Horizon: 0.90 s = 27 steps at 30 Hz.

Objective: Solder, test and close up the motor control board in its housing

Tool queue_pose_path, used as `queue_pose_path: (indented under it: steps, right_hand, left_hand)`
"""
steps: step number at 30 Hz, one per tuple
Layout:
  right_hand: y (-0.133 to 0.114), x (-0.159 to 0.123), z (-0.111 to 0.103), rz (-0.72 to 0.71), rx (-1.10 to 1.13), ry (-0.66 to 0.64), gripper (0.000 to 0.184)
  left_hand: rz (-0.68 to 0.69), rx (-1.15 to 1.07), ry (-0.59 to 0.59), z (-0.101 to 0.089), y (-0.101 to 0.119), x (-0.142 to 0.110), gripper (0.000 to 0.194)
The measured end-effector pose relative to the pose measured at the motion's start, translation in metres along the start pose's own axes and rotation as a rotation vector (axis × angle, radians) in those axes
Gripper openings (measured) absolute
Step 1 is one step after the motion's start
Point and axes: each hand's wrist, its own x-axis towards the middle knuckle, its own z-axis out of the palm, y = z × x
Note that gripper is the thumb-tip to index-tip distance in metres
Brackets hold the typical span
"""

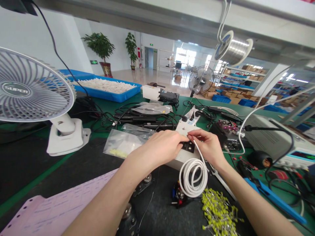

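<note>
My right hand (209,144) pinches a white cable (199,151) close to its end, with thumb and finger pressed together. The rest of the cable hangs below in a coil (193,178). My left hand (168,146) is closed, its fingertips meeting those of the right at the cable's end; what they grip is too small to make out. Both hands are above a pale box (183,127) with a black part on its top. Below the right wrist lies a wrench (222,184). A heap of yellow-headed metal-legged pieces (218,211) is nearer to me.
A white fan (31,88) stands at left, by pink paper (66,206). Clear plastic bags (123,142) and black cables are behind my hands. A bench instrument (278,141) and blue-handled tool (278,200) are at right. A wire spool (235,49) hangs overhead.
</note>
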Motion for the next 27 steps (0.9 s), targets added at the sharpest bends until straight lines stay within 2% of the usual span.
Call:
queue_pose_path:
  steps: [2, 10, 27]
  right_hand:
    - [0.003, 0.001, 0.000, 0.018, -0.007, -0.021, 0.021]
    - [0.010, 0.002, -0.002, 0.039, -0.040, -0.083, 0.017]
    - [-0.003, 0.008, -0.007, 0.017, -0.177, -0.125, 0.012]
  left_hand:
    - [-0.003, 0.011, -0.048, 0.000, 0.001, -0.001, 0.042]
    - [-0.002, -0.001, -0.108, -0.004, -0.001, -0.005, 0.049]
    - [0.011, 0.007, -0.113, -0.004, 0.000, -0.009, 0.052]
